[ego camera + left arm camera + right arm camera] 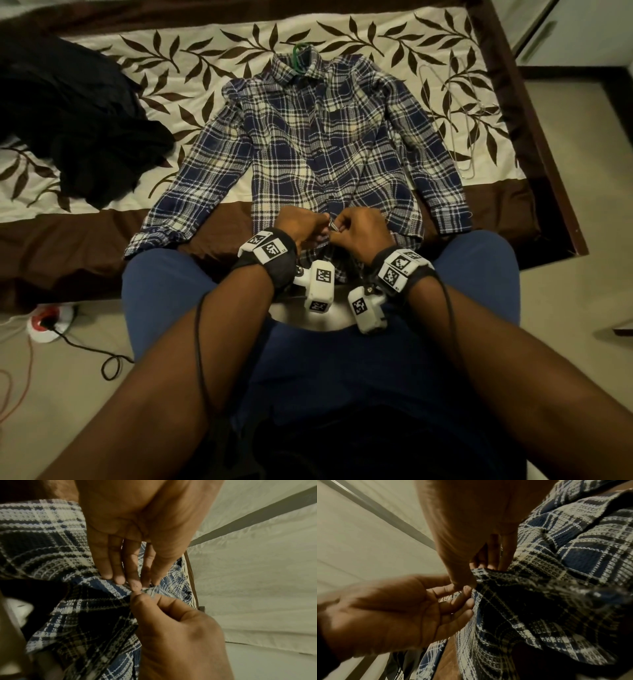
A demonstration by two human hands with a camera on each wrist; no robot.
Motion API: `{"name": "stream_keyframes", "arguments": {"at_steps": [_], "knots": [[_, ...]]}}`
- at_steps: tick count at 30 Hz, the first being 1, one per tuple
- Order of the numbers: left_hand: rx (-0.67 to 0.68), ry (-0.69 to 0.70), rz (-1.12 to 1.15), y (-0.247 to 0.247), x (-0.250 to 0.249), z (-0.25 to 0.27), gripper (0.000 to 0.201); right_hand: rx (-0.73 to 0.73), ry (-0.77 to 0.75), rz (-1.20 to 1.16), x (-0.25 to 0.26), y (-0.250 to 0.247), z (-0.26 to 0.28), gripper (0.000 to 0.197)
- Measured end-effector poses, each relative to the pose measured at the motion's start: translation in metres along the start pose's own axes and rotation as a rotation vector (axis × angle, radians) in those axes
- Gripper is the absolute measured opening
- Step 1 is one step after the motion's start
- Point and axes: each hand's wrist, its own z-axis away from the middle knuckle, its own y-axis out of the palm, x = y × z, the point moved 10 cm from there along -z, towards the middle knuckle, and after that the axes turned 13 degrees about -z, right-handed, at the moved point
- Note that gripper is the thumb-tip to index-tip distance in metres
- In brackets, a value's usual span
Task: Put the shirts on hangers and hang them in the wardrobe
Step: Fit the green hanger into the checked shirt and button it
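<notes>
Leaf-print bedspread (102, 192) — beige floor (51, 394)

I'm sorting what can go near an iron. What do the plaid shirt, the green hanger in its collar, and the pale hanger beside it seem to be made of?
Plaid shirt: woven fabric, matte, with a waffle-like texture in the wrist views; likely cotton or a blend.
Green hanger: smooth, evenly coloured hook; probably plastic or plastic-coated wire.
Pale hanger: thin bent rod, dull silvery; looks like bare metal wire.
</notes>
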Motion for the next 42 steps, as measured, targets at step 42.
{"name": "stream_keyframes", "arguments": {"at_steps": [42], "knots": [[-0.024, 0.326, 0.04, 0.002, -0.021, -0.016, 0.025, 0.034, 0.34, -0.645, -0.044, 0.0, -0.019, 0.009]]}}
